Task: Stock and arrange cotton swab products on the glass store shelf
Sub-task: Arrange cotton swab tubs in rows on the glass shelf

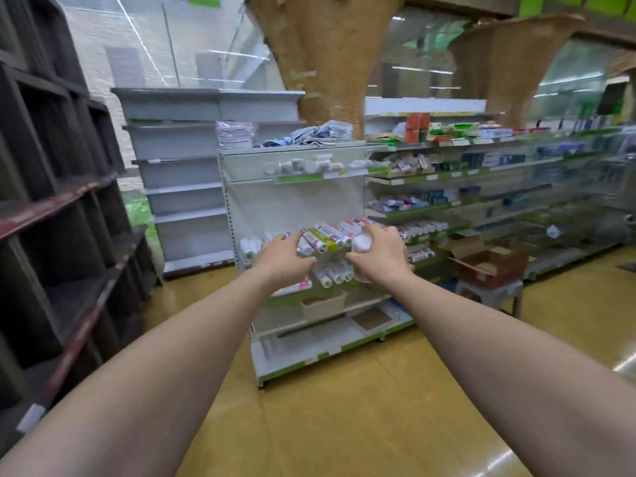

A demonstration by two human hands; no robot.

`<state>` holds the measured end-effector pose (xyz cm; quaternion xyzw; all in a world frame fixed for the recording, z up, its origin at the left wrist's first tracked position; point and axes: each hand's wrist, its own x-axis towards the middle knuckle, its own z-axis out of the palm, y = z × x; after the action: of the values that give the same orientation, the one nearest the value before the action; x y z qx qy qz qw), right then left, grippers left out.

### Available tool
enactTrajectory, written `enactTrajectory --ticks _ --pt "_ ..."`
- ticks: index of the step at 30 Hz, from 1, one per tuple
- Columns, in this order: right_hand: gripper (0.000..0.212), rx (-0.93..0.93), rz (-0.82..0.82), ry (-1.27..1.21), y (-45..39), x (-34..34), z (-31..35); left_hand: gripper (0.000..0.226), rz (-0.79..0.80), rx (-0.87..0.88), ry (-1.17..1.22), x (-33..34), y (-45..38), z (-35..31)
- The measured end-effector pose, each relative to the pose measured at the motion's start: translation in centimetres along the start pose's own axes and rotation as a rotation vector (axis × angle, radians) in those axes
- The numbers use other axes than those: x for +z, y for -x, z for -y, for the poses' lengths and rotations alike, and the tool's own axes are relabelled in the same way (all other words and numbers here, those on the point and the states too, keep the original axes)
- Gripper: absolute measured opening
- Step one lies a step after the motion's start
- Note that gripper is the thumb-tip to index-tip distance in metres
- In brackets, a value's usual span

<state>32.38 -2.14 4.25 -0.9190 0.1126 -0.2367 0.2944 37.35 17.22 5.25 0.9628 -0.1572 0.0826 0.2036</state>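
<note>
- Both my forearms reach out from the bottom of the view toward the white shelf unit (296, 201), which I'll use as the landmark.
- At its middle glass shelf, my right hand (378, 253) is curled around a white round cotton swab container (361, 243), holding it just in front of the shelf edge.
- Just left of that, my left hand (285, 258) rests with bent fingers on the row of cotton swab tubes (330, 237); whether it actually grips one I cannot tell.
- That row already lies packed side by side, with more tubes (334, 273) on the shelf below, so stocking looks well along to me.
- What seems left: seating this container and straightening the row.
- Right of the unit, an open cardboard box (488, 259) sits on a stool (488, 294); its contents aren't visible.
</note>
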Motion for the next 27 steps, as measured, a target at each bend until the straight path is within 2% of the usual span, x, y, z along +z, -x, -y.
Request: enactTrajectory --ticks 13,21,27 --pt "0.065 -0.102 0.076 -0.073 -17.9 13.5 2.8 0.073 -0.098 -0.138 0.029 2.8 -16.7 9.0" --pt "0.067 -0.15 0.15 -0.114 -32.2 18.8 3.8 0.072 -0.142 -0.238 0.02 3.0 -29.9 11.3" --pt "0.065 -0.192 0.182 -0.148 -39.4 22.7 5.2 0.076 -0.149 -0.291 -0.022 3.2 -36.8 14.2"
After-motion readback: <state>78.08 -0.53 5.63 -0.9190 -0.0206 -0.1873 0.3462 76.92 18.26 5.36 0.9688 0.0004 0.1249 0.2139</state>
